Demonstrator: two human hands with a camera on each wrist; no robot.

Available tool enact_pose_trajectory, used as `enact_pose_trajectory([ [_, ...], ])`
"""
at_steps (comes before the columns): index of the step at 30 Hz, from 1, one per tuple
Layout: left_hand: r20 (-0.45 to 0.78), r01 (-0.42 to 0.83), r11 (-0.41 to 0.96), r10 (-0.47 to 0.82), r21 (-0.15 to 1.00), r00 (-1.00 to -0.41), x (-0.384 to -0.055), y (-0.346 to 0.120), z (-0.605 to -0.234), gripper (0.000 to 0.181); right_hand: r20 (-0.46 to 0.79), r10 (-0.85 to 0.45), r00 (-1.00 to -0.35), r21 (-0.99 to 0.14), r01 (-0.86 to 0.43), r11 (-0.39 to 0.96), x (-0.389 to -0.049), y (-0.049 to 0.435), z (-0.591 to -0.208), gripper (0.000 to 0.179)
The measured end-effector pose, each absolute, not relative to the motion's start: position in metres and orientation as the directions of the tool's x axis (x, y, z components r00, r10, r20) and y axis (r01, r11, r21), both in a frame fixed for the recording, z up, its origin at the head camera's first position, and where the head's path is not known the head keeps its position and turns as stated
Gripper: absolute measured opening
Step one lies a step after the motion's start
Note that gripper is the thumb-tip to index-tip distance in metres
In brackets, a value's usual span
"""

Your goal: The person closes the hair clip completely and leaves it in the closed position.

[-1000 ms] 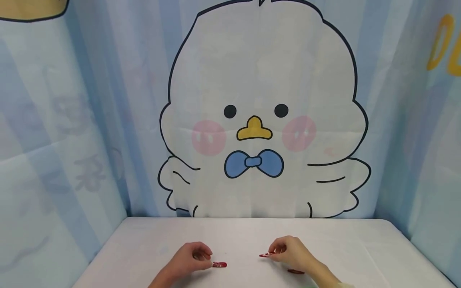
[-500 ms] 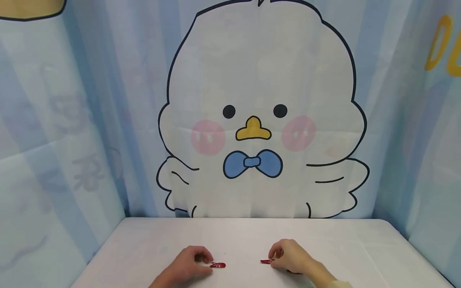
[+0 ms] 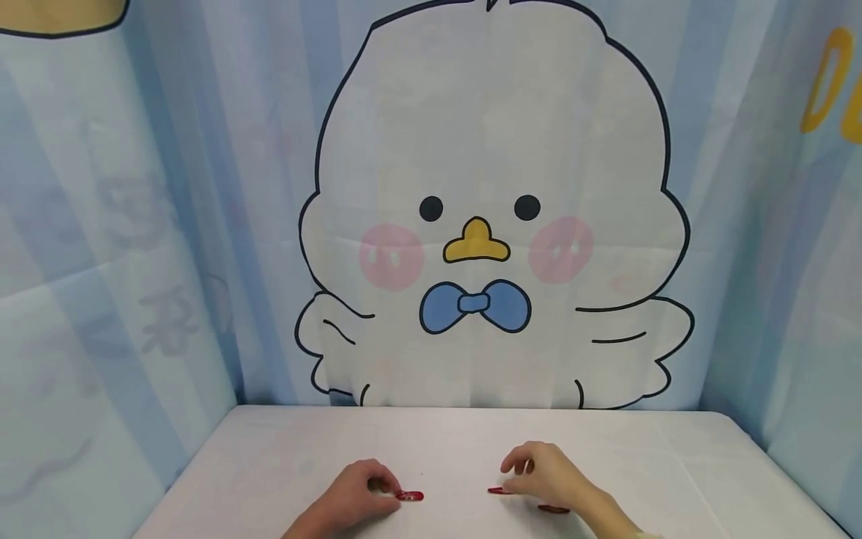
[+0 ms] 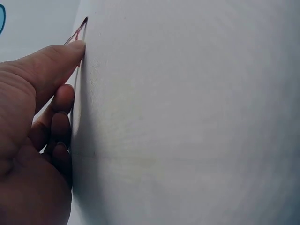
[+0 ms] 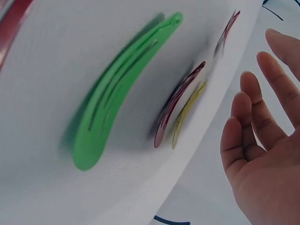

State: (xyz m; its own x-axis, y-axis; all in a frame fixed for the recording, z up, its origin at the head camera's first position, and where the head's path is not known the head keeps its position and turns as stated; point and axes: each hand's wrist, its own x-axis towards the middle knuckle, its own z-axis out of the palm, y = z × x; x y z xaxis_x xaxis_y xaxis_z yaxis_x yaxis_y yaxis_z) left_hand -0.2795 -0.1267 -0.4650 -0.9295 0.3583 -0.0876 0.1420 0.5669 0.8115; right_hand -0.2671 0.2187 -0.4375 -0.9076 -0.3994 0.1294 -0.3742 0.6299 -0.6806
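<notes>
In the head view my left hand (image 3: 360, 494) holds a red snap hair clip (image 3: 411, 495) by its near end. Its thumb presses on the clip (image 4: 77, 33) in the left wrist view, and the other fingers curl below. My right hand (image 3: 548, 475) hovers by a second red hair clip (image 3: 497, 491) on the white table. The right wrist view shows the fingers (image 5: 272, 79) spread apart with nothing between them. Close to this hand lie a green hair clip (image 5: 119, 91), a dark red one (image 5: 180, 103) and a yellow one (image 5: 188, 115).
The white table (image 3: 458, 449) meets a curtain (image 3: 269, 224) with a printed chick at its back edge. A dark red clip (image 3: 554, 509) lies under the right wrist. Part of another red piece (image 5: 10, 30) shows at the right wrist view's corner.
My right hand has lowered its red hair clip to the table and let go, its fingers lifting and spreading. My left hand stays with its clip, nearly still.
</notes>
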Motion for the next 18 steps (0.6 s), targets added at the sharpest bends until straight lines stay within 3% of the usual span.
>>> enact_pose_trajectory([
  [18,-0.047,0.228,0.531,0.454,0.816,-0.89,-0.2756,-0.1283,-0.4638,0.006,0.214,-0.379,-0.9,-0.675,-0.417,0.609,-0.26,0.2152,-0.4308,0.012],
])
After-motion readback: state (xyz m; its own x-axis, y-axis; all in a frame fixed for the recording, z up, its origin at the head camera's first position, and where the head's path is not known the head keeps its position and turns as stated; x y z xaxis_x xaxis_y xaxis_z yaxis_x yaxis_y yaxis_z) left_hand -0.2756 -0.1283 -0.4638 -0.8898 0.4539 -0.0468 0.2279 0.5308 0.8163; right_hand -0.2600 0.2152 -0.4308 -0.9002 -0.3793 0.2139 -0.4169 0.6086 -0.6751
